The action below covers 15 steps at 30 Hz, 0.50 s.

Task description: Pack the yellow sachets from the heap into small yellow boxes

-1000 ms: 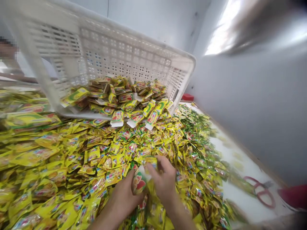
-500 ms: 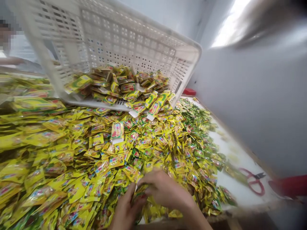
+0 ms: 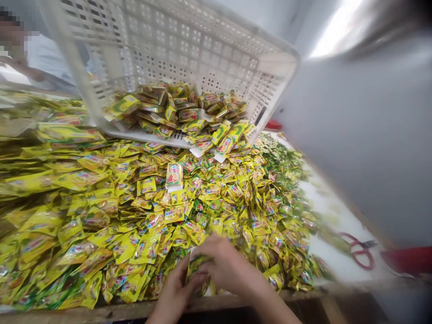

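Both hands meet at the near edge of a big heap of small yellow sachets. My left hand is closed around a small stack of sachets, thumb up against it. My right hand lies over the same stack with its fingers curled on top. A tilted white plastic crate at the back holds more sachets, some spilling over its lower rim. One sachet lies apart on the heap below the crate.
Red-handled scissors lie on the white tabletop at the right, next to a red object. A grey wall runs along the right. Another person is behind the crate at the far left. The table's wooden edge runs along the bottom.
Both hands have drawn back toward the table's near edge with the stack. One sachet has dropped from the crate's rim onto the heap. The view has tilted slightly down.
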{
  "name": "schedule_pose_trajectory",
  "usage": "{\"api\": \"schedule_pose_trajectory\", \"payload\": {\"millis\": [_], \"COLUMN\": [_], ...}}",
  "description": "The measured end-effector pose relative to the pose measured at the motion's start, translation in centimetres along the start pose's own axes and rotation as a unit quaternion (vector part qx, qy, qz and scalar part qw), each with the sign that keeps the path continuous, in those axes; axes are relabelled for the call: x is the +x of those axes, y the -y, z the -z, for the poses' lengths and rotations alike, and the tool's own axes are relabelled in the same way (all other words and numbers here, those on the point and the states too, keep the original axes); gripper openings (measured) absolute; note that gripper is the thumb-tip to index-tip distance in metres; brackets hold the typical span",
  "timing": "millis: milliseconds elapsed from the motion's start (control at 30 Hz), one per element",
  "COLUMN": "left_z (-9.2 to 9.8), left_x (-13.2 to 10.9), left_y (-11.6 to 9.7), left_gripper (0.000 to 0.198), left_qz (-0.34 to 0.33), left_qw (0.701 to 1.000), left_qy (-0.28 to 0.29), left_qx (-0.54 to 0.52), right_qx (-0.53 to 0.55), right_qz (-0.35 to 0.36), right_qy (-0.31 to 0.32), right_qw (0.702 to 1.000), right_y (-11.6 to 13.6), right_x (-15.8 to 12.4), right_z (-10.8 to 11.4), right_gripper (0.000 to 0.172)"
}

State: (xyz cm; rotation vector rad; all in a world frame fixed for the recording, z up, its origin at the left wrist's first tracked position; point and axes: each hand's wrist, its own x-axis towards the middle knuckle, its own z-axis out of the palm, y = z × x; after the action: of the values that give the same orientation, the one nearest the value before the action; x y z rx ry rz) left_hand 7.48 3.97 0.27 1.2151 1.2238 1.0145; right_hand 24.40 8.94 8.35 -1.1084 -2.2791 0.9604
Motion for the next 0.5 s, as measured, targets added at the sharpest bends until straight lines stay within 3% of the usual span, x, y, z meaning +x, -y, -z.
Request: {"api": "schedule_pose_trajectory", "payload": {"millis": [133,267,400,500], "left_z": [0.9,1.1,1.0,1.1], "left_x": [-0.1,-0.2,-0.2,-0.6], "left_y": [-0.1,0.0,0.3,0.1], "left_gripper": [0.039,0.047,0.047,0.047], "left_qz": [0.021,0.032,0.021,0.04], "left_qw": [0.999,0.998,0.999,0.999], "left_qy": [0.002,0.008,0.022,0.001], "left_qx": [-0.043,-0.047,-0.032,-0.024], "right_qx": [0.008,-0.066,-0.081,0.046], "right_qz": [-0.024,0.039,0.06,0.023], "right_qy": [-0.115,-0.09,-0.03,-0.111], "right_qw": [0.993,0.993,0.994,0.992], "right_y": [-1.6,-1.9,-1.2,-1.1], "right_x": [0.5,0.3,-0.2,-0.9], "right_z": [-2.4,-2.7,-2.3,-2.8], "right_gripper": [0.013,0.004,0.019,0.011]}}
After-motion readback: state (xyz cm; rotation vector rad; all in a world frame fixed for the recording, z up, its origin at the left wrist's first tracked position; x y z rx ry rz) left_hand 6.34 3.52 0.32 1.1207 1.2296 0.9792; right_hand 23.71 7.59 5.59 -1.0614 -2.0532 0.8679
